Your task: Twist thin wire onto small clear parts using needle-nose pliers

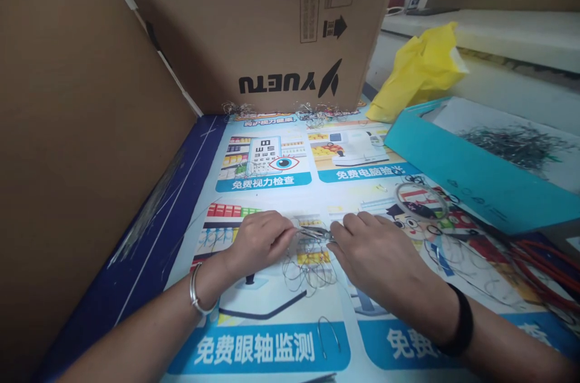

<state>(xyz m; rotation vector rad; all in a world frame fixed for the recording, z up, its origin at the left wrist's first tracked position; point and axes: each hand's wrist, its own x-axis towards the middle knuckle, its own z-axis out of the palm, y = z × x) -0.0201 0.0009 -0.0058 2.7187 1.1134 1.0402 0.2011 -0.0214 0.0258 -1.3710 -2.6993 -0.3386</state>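
Note:
My left hand (263, 239), with a silver bangle at its wrist, is closed in a pinch on thin wire at the middle of the view. Opposite it, my right hand (369, 247), with a black band at the wrist, is wrapped round small metal pliers (317, 232), whose jaws point left to the left fingertips. Thin looped wires (310, 271) hang or lie just below the pliers, over the printed sheet (272, 313). A single curved wire (328, 334) rests nearer the front edge.
Cardboard walls (272, 26) stand behind and at the left. A blue box (457, 174) holding dark wire pieces (512, 144) is at the right, beside a yellow bag (417, 72). A clear ring (422, 202) and red cords (544, 268) lie on the right.

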